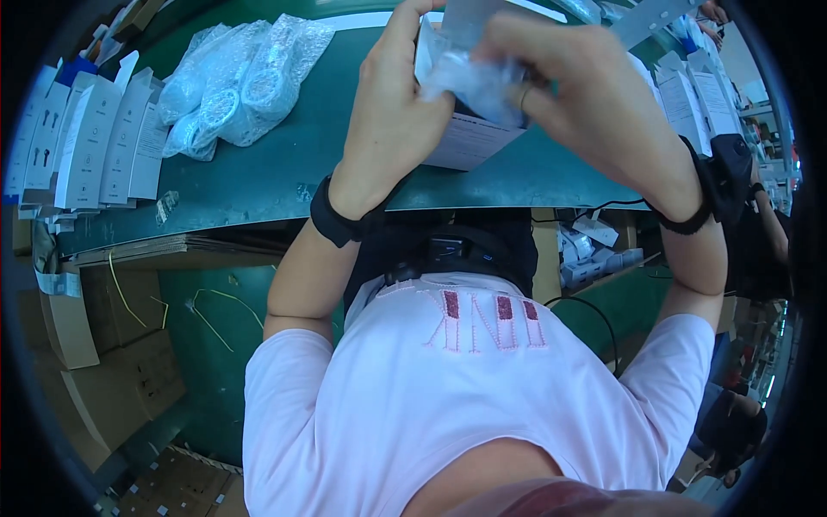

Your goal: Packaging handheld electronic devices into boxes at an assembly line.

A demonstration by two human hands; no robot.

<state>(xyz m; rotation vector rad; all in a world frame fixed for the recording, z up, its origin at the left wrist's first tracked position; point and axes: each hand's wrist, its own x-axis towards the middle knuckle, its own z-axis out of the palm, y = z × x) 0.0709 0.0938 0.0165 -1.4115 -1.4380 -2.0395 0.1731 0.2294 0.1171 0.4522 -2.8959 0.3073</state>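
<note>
My left hand (392, 103) grips the left side of a white carton (474, 145) at the table's front edge, its thumb along the top. The carton's upper end is open, with a raised flap (465, 21). At the opening, my right hand (577, 82) is closed on a clear plastic bag (472, 79), its fingers slightly smeared by motion. Whatever the bag contains is too blurred to make out. Part of the bag seems to sit inside the carton. On the left lie several bubble-wrapped white items (245, 86), apart from both hands.
Several upright white cartons (86, 142) stand at the left of the green table (258, 177). More white cartons (689, 99) are at the right. Cardboard boxes (129, 379) sit below on the left. A black cable (603, 207) runs near my right forearm. Other people (732, 426) are at the far right.
</note>
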